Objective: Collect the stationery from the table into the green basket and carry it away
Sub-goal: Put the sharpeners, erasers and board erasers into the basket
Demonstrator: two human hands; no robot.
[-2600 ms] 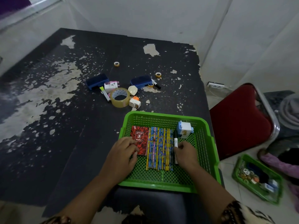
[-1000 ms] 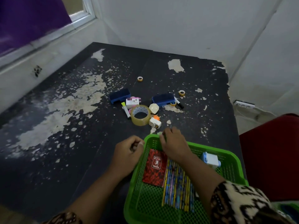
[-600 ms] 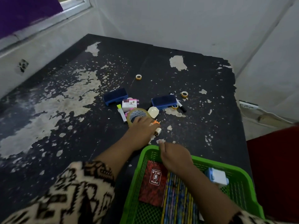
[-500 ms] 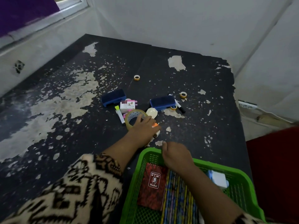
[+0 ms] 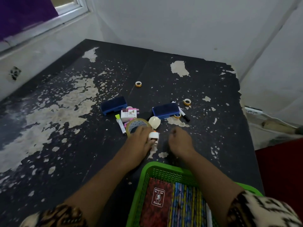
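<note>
Tape roll (image 5: pixel 136 122) on table (image 5: pixel 65 145) under left hand (image 5: pixel 139 140), white orange-capped item (image 5: pixel 154 135) at its thumb, grip unclear; right hand (image 5: pixel 179 142) beside, fingers curled, nothing seen held; green basket (image 5: pixel 157 171) at near edge, notebook (image 5: pixel 155 199), pencils (image 5: pixel 188 205) inside

Red notebook (image 5: pixel 155 200), in green basket (image 5: pixel 148 169) — white framed label with oval emblem, print above and below it too small to read; small white-and-pink box (image 5: pixel 129 114), on desk (image 5: pixel 213 89) — brown figure on its face, no legible lettering.
</note>
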